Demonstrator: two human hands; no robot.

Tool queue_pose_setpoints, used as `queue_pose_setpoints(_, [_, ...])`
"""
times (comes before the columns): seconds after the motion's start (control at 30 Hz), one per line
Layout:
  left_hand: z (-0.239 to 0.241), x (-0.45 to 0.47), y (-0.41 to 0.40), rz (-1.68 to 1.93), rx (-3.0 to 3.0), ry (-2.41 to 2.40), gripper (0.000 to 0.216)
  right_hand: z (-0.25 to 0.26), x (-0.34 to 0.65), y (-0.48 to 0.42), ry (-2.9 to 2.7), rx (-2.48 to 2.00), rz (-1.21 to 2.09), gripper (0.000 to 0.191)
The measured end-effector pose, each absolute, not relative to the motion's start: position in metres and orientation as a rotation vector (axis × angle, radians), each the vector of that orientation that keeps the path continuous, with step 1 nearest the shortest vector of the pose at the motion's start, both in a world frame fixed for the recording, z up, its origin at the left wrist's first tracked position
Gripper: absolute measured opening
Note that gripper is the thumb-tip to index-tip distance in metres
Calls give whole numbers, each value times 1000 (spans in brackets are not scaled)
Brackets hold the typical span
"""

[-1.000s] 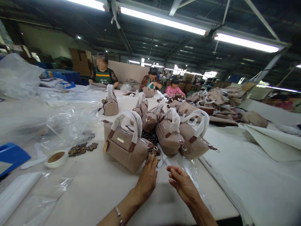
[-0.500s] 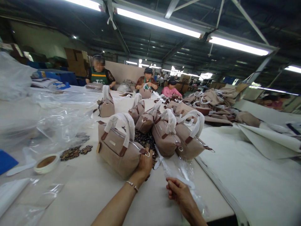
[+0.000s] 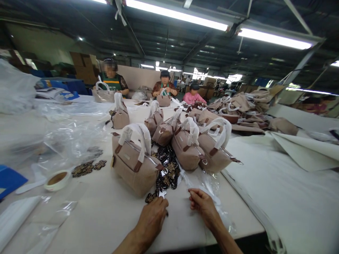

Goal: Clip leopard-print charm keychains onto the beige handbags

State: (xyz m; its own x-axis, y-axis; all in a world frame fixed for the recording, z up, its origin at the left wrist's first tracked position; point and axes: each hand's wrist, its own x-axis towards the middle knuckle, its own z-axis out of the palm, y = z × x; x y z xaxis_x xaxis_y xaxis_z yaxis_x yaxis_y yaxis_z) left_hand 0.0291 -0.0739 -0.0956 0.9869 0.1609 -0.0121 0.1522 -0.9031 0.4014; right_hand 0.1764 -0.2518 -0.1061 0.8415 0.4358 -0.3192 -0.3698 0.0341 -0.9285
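My left hand (image 3: 153, 217) is closed at the front of the table on a leopard-print flower charm (image 3: 150, 197), with a small shiny white piece showing at the fingertips. Just beyond lies a pile of black and leopard-print charms (image 3: 168, 165). A beige handbag (image 3: 135, 169) with white-wrapped handles and brown trim stands upright to the left of that pile. My right hand (image 3: 203, 208) hovers over the table with thumb and fingers pinched together; anything between them is too small to make out. Beneath and beyond it lie clear plastic bags (image 3: 209, 187).
More beige handbags (image 3: 186, 151) stand behind the pile. At left are a tape roll (image 3: 57, 180), loose flower charms (image 3: 83, 169) and clear plastic (image 3: 66, 141). White sheets (image 3: 286, 183) cover the right side. Co-workers (image 3: 164, 86) sit across the table, near heaped bags (image 3: 246, 104).
My left hand has drawn back from beside the front handbag toward me, bringing a flower charm from the pile. My right hand stays pinched in about the same place.
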Motion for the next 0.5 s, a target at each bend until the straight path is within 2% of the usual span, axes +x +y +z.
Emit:
queue_pose_setpoints(0.27, [-80, 7, -39, 200, 2574, 593, 13, -79, 161, -228, -213, -1554, 658, 35])
queue_pose_setpoints(0.4, [-91, 23, -47, 161, 2656, 602, 18, -75, 150, -207, -370, -1626, 676, 33])
queue_pose_setpoints(0.5, [-96, 26, -53, 161, 2614, 591, 7, -80, 145, -201, -434, -1646, 634, 30])
